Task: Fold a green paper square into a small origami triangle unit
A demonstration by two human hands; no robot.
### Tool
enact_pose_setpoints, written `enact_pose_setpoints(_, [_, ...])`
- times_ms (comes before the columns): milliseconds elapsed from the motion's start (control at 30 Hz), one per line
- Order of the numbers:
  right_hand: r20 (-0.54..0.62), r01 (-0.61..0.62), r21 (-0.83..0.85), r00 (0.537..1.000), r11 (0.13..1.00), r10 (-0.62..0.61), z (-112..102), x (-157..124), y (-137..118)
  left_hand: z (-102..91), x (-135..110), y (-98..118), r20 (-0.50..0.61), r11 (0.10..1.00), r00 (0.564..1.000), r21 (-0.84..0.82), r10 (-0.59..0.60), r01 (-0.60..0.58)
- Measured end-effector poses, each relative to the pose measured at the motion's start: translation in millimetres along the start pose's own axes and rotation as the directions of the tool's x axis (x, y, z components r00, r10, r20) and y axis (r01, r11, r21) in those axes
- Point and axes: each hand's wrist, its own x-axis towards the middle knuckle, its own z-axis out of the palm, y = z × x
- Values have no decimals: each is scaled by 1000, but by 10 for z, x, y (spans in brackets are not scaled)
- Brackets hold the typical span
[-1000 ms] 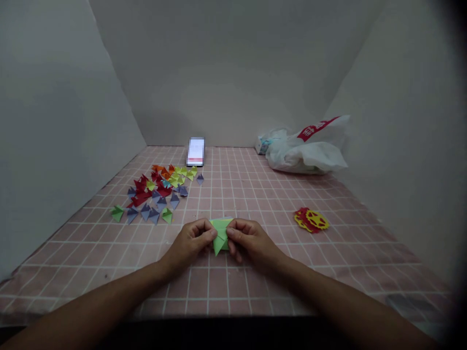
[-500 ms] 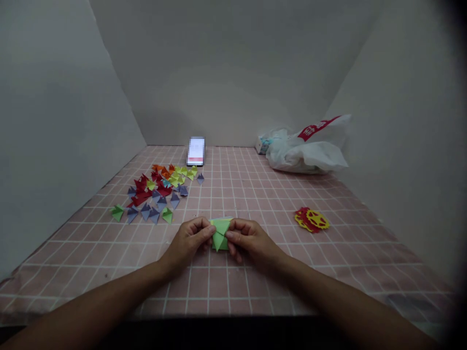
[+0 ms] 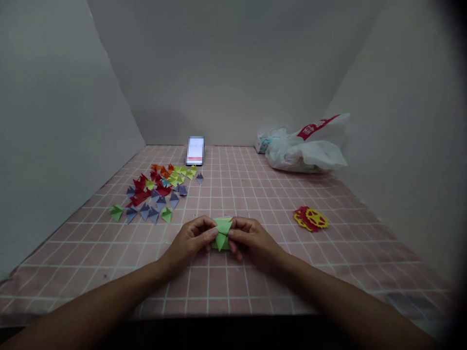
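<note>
Between my two hands, low over the near middle of the table, is a green folded paper (image 3: 222, 236) with a point facing toward me. My left hand (image 3: 195, 239) pinches its left side with thumb and fingers. On the right edge, my right hand (image 3: 253, 242) closes thumb and forefinger on the same paper. Other paper sheets (image 3: 226, 218), pale yellow and whitish, show a thin edge behind the green folds; whether they lie on the table or are held, I cannot tell. My fingers cover the paper's sides.
Several small folded paper pieces (image 3: 160, 201) in red, orange, yellow, purple and green spread over the left. A lit phone (image 3: 195, 150) stands at the back. Back right lies a white plastic bag (image 3: 306, 153) beside a small box (image 3: 261, 144). Red and yellow cut-outs (image 3: 316, 218) lie right.
My left thumb and fingers have shifted slightly right over the green paper, and its upper flap now sits at a different angle. Both hands keep hold of it.
</note>
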Motion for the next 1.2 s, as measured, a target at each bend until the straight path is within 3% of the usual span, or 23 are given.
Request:
enact_pose_setpoints(333, [50,-34,25,998,999,33,-9,1,-46,-31,14,-82,41,993,999,-117,21,-17])
enact_pose_setpoints(633, [24,48,-144,999,988,-45,26,-13,9,-36,5,-12,47,997,997,-46,57,-55])
enact_pose_setpoints(700, [5,117,-298,993,947,-121,41,-34,-2,-46,11,-15,50,996,995,-38,85,-83])
enact_pose_setpoints(800, [30,239,-570,962,786,-270,58,-69,-47,-70,16,-32,47,995,994,-31,98,-97])
enact_pose_setpoints(900, [65,287,-691,939,663,-339,64,-88,-83,-85,17,-45,48,996,995,-38,89,-87])
enact_pose_setpoints(1100, [90,321,-722,922,613,-376,65,-92,-90,-78,21,-40,44,996,995,-23,88,-87])
enact_pose_setpoints(1200, [53,295,-695,931,656,-362,65,-95,-98,-66,27,-43,21,996,997,-51,69,-68])
